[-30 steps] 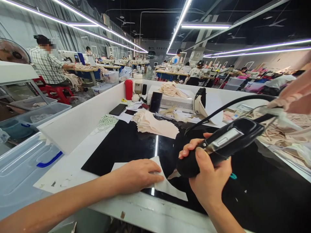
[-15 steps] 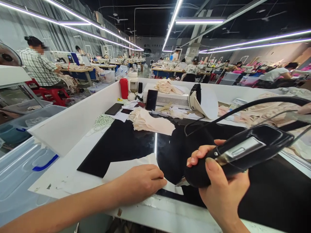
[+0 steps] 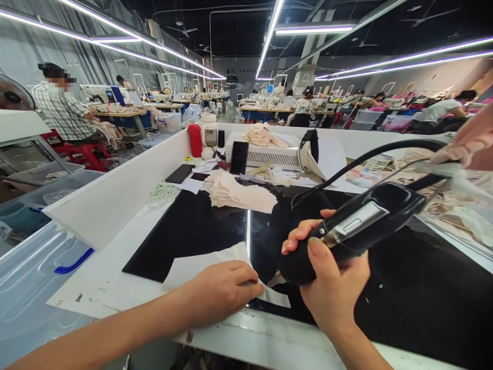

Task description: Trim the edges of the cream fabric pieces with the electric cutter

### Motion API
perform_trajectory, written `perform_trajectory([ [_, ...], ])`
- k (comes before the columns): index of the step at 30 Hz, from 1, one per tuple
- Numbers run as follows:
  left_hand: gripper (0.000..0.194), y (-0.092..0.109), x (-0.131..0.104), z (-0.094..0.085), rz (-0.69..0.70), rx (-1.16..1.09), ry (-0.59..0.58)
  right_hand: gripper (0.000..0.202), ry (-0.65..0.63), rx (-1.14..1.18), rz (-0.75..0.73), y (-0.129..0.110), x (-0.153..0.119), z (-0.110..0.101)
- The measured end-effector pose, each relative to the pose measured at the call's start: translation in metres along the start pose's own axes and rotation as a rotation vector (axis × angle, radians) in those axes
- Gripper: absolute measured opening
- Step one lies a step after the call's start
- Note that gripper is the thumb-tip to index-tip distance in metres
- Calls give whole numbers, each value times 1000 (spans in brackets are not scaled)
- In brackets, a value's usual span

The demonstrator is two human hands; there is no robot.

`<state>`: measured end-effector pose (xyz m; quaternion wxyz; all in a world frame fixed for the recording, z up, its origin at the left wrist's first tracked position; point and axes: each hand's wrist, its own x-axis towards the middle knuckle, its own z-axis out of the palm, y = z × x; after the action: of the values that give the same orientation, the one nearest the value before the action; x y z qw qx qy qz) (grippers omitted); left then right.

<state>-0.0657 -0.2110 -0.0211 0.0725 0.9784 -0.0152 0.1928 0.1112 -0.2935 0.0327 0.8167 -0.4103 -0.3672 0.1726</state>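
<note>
A pale cut piece (image 3: 208,262) lies flat on the glossy black board (image 3: 165,231). My left hand (image 3: 231,288) rests on its near right part, fingers together and pressing it down. In my right hand (image 3: 331,272) is a black handheld electric tool (image 3: 362,221) with a silver plate on its side, gripped around its body. The tool's front end is close to the piece's right edge, just right of my left fingertips. A black cable runs from its rear. Beyond the piece sits a stack of pale pink cut pieces (image 3: 242,192).
Behind the board stand a phone (image 3: 239,157), a white vented box (image 3: 265,154), a red bottle (image 3: 194,140) and a jar (image 3: 208,130). Green cord (image 3: 164,195) lies left. Fabric heaps (image 3: 458,205) and another person's hand (image 3: 473,136) are at right. White walls edge the table.
My right hand and the tool have moved left and slightly up, nearer my left hand. Another person's hand reaches further in at the right. My left hand has stayed in place.
</note>
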Motion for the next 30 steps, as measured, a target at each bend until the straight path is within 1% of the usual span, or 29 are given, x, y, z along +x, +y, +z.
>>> perform_trajectory([
  [5, 22, 0, -2, 0, -37, -3, 22, 39, -19, -27, 5, 2, -1, 1],
  [9, 23, 0, -3, 0, -70, 1, 26, 40, 3, -12, 8, 2, 2, 6],
  [13, 22, -1, -4, 2, -75, -11, 50, 43, 5, 8, -8, 5, 3, 10],
  [17, 21, -1, -4, 4, -75, -8, 62, 41, -12, -3, 14, 9, 3, 10],
  [25, 23, 0, -2, 5, -85, -18, 70, 45, 38, 29, 5, 10, 8, 16],
  [28, 23, 0, -2, 7, -93, -12, 69, 46, 19, 15, 26, 11, 7, 18],
  [30, 22, 1, -2, 9, -101, 11, 55, 47, 33, 6, 51, 11, 6, 17],
])
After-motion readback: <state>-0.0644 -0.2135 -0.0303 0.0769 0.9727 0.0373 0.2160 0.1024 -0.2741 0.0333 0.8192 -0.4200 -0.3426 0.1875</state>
